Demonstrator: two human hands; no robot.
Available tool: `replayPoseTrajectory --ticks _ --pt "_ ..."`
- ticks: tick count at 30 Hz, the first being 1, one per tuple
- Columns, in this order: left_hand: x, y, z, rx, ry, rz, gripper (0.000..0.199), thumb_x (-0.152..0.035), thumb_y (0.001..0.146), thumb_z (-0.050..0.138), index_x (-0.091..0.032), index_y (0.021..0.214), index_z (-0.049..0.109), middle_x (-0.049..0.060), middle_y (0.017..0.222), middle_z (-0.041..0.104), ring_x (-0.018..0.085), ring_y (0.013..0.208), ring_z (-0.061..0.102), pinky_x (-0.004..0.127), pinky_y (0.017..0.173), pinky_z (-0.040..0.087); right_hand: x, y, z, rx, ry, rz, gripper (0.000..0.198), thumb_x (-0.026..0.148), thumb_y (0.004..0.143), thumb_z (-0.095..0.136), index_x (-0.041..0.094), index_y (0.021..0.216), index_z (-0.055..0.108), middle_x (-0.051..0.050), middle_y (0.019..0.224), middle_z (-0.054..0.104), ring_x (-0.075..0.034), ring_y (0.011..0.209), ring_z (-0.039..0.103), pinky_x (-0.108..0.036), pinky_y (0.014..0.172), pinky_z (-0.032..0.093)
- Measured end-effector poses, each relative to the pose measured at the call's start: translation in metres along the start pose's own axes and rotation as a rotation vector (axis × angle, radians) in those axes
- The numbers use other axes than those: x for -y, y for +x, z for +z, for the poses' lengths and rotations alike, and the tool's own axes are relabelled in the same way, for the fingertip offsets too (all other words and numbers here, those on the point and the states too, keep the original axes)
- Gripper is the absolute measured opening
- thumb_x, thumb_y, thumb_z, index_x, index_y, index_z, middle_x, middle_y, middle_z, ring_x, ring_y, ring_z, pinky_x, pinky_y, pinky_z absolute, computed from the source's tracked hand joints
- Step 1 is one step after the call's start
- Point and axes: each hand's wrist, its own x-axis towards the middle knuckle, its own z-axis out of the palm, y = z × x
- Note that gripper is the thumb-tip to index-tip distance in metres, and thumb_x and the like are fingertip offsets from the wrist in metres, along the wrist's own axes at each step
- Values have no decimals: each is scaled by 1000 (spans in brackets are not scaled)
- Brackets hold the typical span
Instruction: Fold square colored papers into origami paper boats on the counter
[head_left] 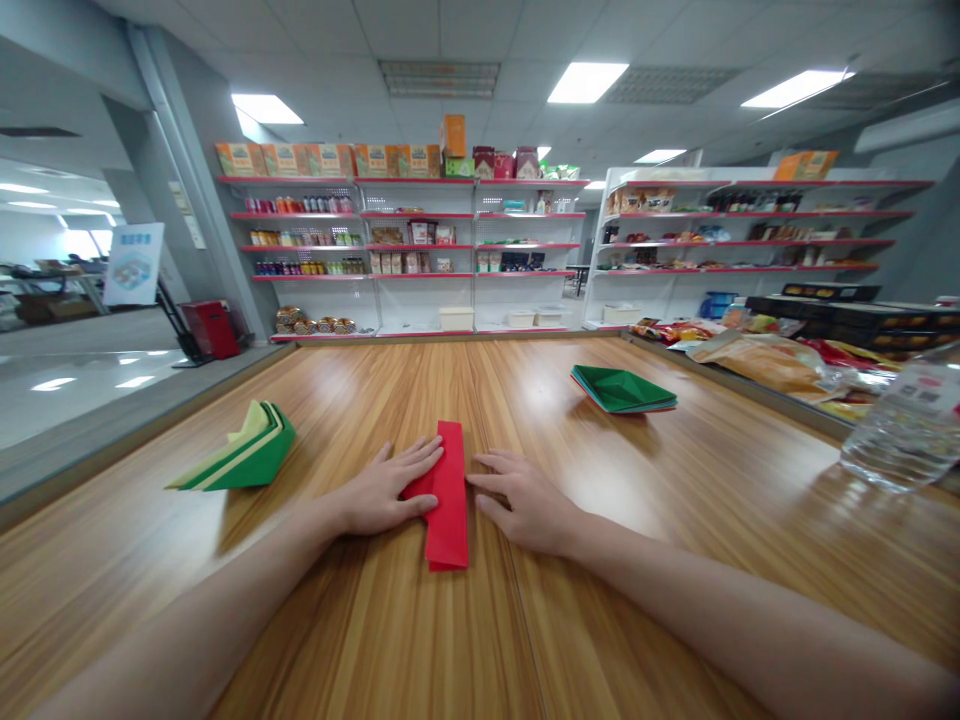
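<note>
A sheet of red paper [449,500], folded into a narrow upright strip, lies on the wooden table in front of me. My left hand [390,487] rests flat on its left side, fingers spread, with the fingertips and thumb on the paper. Beside the strip's right edge is my right hand [525,500], its fingers loosely stretched toward the paper and holding nothing. Whether those fingertips touch the edge is hard to tell. Part of the paper's left side is hidden under my left hand.
Folded green and yellow paper boats [251,450] stand nested at the left. A stack of green folded paper [626,388] sits at the back right. Beyond it are snack packets [765,362] and a clear plastic bottle [904,425]. Stocked shelves [420,245] line the back.
</note>
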Motion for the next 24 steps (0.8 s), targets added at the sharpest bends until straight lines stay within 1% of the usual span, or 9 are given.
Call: replayPoseTrajectory --ticks 2,5,8,10,13,16,18,20,24 --pt "-3 0 2 -4 -16 35 68 -54 91 40 -30 147 10 7 155 9 29 142 11 60 110 7 3 0 -2 32 29 -40 31 24 90 48 19 115 64 -11 124 59 -25 119 49 -42 102 39" --pt "-8 1 7 -33 -31 56 70 -49 92 42 -27 148 7 9 155 4 28 142 9 55 112 11 8 1 -6 34 89 -52 29 21 91 43 19 110 66 -10 121 59 -22 113 53 -38 99 42" --pt "-12 2 13 -103 -64 26 75 -47 90 46 -20 149 7 13 155 -1 28 142 7 48 113 18 10 2 -7 13 132 -38 28 19 91 44 19 106 66 -11 124 56 -22 114 52 -38 98 43" --pt "-15 4 16 -163 -98 -2 79 -46 89 50 -18 149 6 15 155 0 28 142 8 45 113 21 8 1 -7 -8 178 -48 27 18 89 46 19 107 65 -12 126 52 -23 117 50 -38 99 42" --pt "-21 8 21 -262 -135 -22 82 -43 87 54 -19 149 6 15 155 11 27 141 14 45 113 23 5 1 -6 -64 253 -77 30 17 85 51 18 112 63 -13 130 46 -23 120 47 -39 102 40" --pt "-29 13 25 -364 -205 -39 78 -38 87 56 -21 149 11 14 150 28 28 138 26 46 111 27 2 0 -5 -125 283 -89 43 14 82 53 20 125 55 -14 135 39 -26 123 43 -44 102 40" --pt "-35 14 26 -410 -313 -10 75 -32 86 57 -22 148 15 13 144 40 28 132 38 47 109 31 1 -1 -4 -169 293 -97 52 12 80 54 21 131 49 -14 137 36 -27 123 43 -46 101 41" --pt "-41 15 25 -407 -494 49 73 -27 85 58 -23 147 21 11 139 48 28 125 46 48 106 34 2 -1 -4 -222 302 -122 57 11 77 57 22 132 47 -14 138 32 -27 121 44 -47 100 42" --pt "-55 14 17 -327 -1001 188 59 -29 86 54 -20 142 35 10 136 51 29 123 48 46 105 35 6 -3 -6 -282 296 -172 59 9 74 58 21 130 48 -13 141 27 -25 118 46 -45 100 43"
